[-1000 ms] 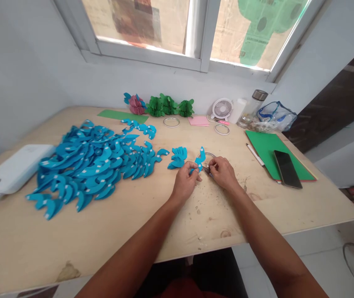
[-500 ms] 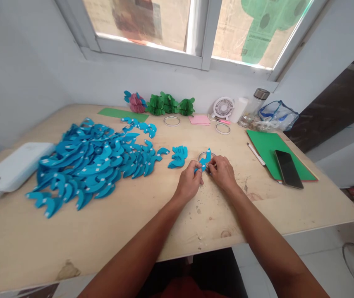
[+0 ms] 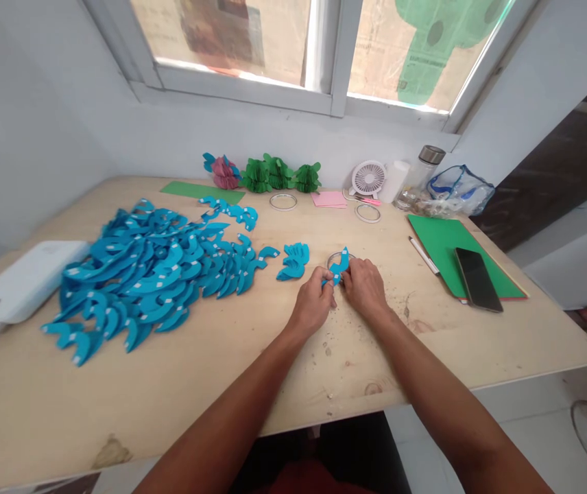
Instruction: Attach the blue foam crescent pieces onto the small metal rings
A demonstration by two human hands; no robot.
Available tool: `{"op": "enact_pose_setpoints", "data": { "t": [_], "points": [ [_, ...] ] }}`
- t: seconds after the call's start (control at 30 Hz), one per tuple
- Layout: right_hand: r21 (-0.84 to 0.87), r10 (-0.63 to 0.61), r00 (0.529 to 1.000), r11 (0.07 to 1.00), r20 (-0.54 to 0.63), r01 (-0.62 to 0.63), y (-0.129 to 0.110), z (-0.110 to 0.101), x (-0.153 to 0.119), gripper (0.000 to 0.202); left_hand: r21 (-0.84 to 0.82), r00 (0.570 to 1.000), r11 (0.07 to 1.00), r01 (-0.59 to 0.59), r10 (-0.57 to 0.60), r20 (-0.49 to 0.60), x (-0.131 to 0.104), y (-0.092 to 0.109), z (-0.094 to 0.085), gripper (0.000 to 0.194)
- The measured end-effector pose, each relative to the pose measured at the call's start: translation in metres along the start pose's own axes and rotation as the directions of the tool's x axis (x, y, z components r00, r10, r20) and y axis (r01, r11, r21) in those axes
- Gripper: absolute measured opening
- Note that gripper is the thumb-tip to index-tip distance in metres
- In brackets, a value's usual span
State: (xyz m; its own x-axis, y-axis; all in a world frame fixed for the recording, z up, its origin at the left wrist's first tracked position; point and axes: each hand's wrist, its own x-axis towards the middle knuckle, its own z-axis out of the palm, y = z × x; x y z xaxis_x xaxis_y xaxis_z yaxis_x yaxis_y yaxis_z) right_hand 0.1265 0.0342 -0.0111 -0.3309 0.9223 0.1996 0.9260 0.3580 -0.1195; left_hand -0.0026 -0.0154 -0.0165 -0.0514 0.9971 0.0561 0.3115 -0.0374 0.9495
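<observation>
Table (image 3: 211, 384), bearing a blue paper heap (image 3: 154, 267); right of the heap, a small blue stack (image 3: 293, 261). Right of that stack — the left hand (image 3: 314, 296), fingers closed on a blue cutout (image 3: 341, 266); the right hand (image 3: 365, 285) beside the cutout, its grip indeterminable.

Blue piece (image 3: 343, 263) partly hidden

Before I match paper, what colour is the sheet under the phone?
The sheet is green, clearest in head view.
</observation>
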Motion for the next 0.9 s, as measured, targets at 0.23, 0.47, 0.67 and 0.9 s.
{"op": "enact_pose_setpoints", "data": {
  "t": [0.23,0.47,0.67,0.9],
  "points": [
    [0.04,0.008,1.0,0.999,-0.004,-0.008,-0.001,-0.001,-0.001,0.014,-0.026,1.0,1.0,-0.01,0.01,-0.012,-0.001,0.0,0.0,0.007],
    [0.107,0.062,0.998,0.993,-0.015,-0.06,0.0,0.002,0.0,0.011,-0.038,1.0,0.999,-0.005,0.005,-0.014,0.0,0.0,0.0,0.008],
    [0.124,0.116,0.993,0.986,-0.024,-0.112,0.001,0.001,0.001,0.01,-0.032,1.0,0.999,0.008,-0.008,-0.007,0.0,-0.001,0.0,0.008],
    [0.295,0.171,0.985,0.943,-0.035,-0.154,0.009,0.003,0.002,0.009,-0.054,1.0,0.998,0.011,-0.012,-0.018,0.001,-0.003,0.0,0.009]
  ]
}}
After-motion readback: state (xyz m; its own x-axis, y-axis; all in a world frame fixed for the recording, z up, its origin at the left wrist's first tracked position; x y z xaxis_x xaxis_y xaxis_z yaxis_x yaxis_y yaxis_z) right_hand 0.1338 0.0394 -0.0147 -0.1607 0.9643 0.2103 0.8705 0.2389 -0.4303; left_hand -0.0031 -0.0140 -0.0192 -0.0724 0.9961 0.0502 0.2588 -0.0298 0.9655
